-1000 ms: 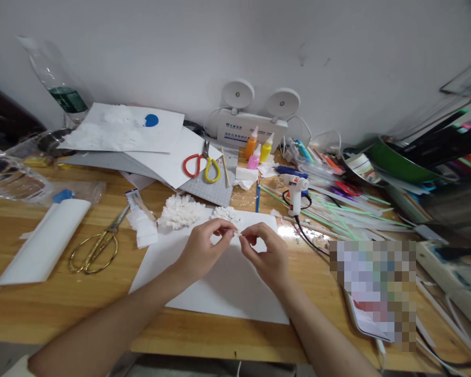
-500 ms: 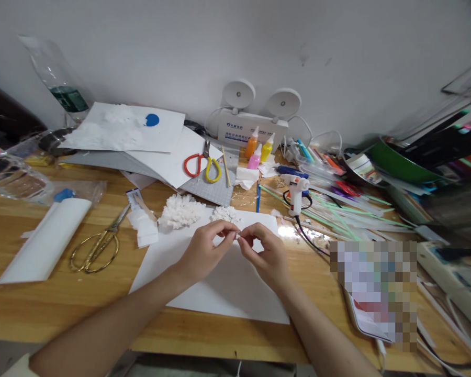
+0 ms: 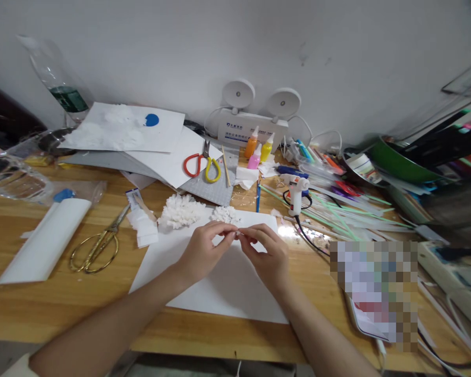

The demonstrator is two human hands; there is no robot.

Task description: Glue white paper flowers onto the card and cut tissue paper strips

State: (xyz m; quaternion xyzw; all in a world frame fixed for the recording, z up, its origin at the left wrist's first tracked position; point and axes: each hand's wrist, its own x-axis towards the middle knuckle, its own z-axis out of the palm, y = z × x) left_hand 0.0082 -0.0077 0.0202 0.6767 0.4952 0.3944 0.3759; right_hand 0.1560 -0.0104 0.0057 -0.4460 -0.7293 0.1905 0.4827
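My left hand (image 3: 210,244) and my right hand (image 3: 267,251) meet fingertip to fingertip over a white paper sheet (image 3: 220,285). Both pinch a tiny white piece (image 3: 237,233), which looks like paper and is mostly hidden by the fingers. Just beyond the fingertips lies a small heap of white crumpled bits (image 3: 224,213). A larger heap of white crumpled pieces (image 3: 180,210) sits to its left, at the sheet's far edge.
Gold-handled scissors (image 3: 98,246) and a rolled white sheet (image 3: 47,241) lie left. Scissors with red and yellow handles (image 3: 204,163) rest on a grey mat (image 3: 215,189). A glue gun (image 3: 295,193), straws (image 3: 337,212) and a phone (image 3: 371,324) are at right.
The fingers of my right hand have straightened and shifted slightly at the pinch. My left hand stays nearly where it was, and the table's things have not moved.
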